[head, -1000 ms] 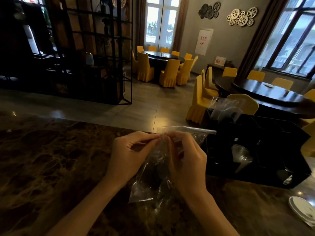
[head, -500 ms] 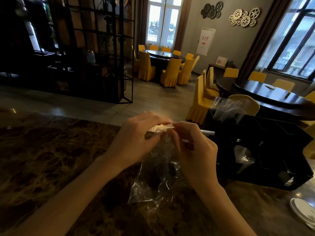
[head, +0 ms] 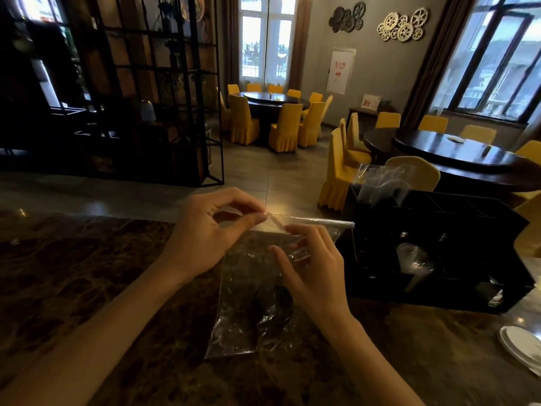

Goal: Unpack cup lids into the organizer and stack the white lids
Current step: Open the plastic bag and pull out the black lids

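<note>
Centre of the frame: a clear plastic zip bag (head: 257,288) hangs from both hands above the dark brown marbled stone desk (head: 87,273), its lower edge resting on the stone. The left hand (head: 205,238) pinches the bag's upper left corner between thumb and forefinger. The right hand (head: 310,265) has its fingers (head: 295,230) curled onto the bag's front face just below the white zip strip (head: 319,221), gripping the film. Dark round cup lids (head: 275,306) lie in the lower half of the bag; their number cannot be told. Right of the frame: a black compartmented organizer (head: 439,253) stands on the desk, holding a clear plastic cup (head: 414,259) and crumpled clear bags (head: 380,183) in its rear left compartment. Lower right corner: flat white lids (head: 524,344) rest on the desk.
</note>
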The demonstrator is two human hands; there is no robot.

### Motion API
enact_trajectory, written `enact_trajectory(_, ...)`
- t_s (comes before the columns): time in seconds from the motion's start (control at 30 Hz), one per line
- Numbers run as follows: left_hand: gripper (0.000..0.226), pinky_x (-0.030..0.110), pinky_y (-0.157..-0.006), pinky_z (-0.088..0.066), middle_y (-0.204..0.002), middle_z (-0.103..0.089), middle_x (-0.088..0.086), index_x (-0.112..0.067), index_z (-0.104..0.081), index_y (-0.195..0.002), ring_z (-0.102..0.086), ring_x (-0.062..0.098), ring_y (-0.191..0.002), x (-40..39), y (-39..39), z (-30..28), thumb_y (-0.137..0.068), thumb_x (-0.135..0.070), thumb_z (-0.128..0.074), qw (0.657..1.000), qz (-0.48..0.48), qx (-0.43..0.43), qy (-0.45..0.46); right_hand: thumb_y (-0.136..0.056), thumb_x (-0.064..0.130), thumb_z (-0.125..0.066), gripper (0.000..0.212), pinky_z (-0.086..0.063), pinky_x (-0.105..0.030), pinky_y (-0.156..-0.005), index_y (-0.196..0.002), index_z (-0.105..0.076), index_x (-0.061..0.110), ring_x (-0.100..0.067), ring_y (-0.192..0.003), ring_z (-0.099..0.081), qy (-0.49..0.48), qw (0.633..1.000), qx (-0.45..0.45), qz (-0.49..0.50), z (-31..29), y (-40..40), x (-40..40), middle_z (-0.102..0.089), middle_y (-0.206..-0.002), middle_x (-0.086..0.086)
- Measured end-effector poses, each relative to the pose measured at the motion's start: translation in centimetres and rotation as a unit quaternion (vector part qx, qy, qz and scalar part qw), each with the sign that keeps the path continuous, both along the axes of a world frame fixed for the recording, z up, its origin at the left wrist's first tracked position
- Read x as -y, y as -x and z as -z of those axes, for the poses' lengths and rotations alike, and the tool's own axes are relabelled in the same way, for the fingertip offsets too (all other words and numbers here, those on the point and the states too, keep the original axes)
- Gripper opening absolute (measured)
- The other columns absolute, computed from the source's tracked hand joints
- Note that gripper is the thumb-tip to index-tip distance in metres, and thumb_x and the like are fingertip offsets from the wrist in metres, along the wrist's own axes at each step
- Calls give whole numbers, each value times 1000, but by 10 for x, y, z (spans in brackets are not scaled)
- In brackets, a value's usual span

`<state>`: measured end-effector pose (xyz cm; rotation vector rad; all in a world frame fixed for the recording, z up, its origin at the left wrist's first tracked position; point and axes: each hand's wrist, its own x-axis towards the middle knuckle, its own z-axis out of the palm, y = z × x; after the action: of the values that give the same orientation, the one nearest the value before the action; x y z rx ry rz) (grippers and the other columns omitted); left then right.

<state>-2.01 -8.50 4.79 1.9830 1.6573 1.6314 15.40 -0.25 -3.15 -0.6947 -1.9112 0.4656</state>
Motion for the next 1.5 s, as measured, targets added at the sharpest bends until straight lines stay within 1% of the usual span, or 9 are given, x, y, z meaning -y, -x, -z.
enact_trajectory(0.13,9,12,-81,-52,-97,-72,-8,-18,-71,-96,-69,7,-92,1,4,4,-87,-19,-71,997,9,78,-5,-90,35,-71,36,-61,-32,-74,-122,-64,20,-6,-95,-61,2,999,-9,45,6,-5,-7,-54,-121,9)
enact_trajectory(0.37,9,20,-83,-56,-96,-71,-9,-22,-70,-97,-69,11,-96,6,14,5,-88,-21,-71,1000,-4,17,23,-90,28,-71,19,-61,-32,-72,-103,-76,15,-9,-92,-62,-54,996,45,58,2,-13,-24,-64,-113,2)
enact_trajectory(0.5,19,17,-84,-53,-101,-67,-20,-30,-67,-105,-63,1,-101,11,16,-13,-86,-30,-67,987,-14,-153,56,-93,29,-65,15,-59,-33,-67,-102,-71,18,-12,-89,-65,-88,992,78,47,-6,-14,-27,-68,-104,6)
enact_trajectory(0.63,29,22,-80,-40,-104,-63,-22,-39,-64,-112,-51,-6,-90,6,6,-33,-85,-46,-66,920,-49,-366,129,-95,25,-69,11,-59,-35,-63,-103,-70,18,-11,-82,-66,-110,987,116,32,-18,-15,-28,-73,-95,7)
enact_trajectory(0.73,21,25,-81,-31,-105,-65,-18,-41,-66,-111,-48,-1,-92,-3,-6,-38,-92,-47,-62,887,-76,-442,113,-96,24,-68,12,-60,-35,-61,-104,-70,16,-12,-78,-67,-140,980,140,6,-28,-13,-27,-73,-94,5)
enact_trajectory(0.83,18,24,-76,-35,-103,-68,-18,-40,-71,-108,-59,4,-98,-10,-10,-43,-95,-43,-59,881,-89,-453,108,-98,30,-60,20,-61,-38,-63,-105,-71,15,-13,-81,-68,-151,978,141,-15,-37,-14,-30,-74,-96,4)
enact_trajectory(0.97,11,12,-63,-32,-87,-64,-25,-42,-75,-98,-55,-4,-79,-11,-2,-46,-91,-42,-67,904,-74,-397,142,-96,35,-60,25,-61,-37,-67,-107,-72,16,-11,-87,-66,-151,976,155,-38,-39,-22,-37,-73,-97,5)
enact_trajectory(1.27,8,14,-72,-44,-87,-71,-21,-40,-77,-93,-63,-4,-82,-7,9,-39,-86,-37,-74,928,-68,-329,158,-90,22,-78,7,-58,-37,-53,-93,-76,16,-16,-81,-68,-211,963,169,8,-29,-36,-48,-74,-91,3)
enact_trajectory(1.5,10,20,-73,-52,-83,-71,-22,-40,-79,-93,-62,-6,-79,-5,16,-39,-83,-38,-75,942,-59,-298,143,-88,15,-78,7,-58,-34,-49,-92,-74,11,-14,-74,-68,-244,958,146,20,-32,-36,-50,-73,-88,1)
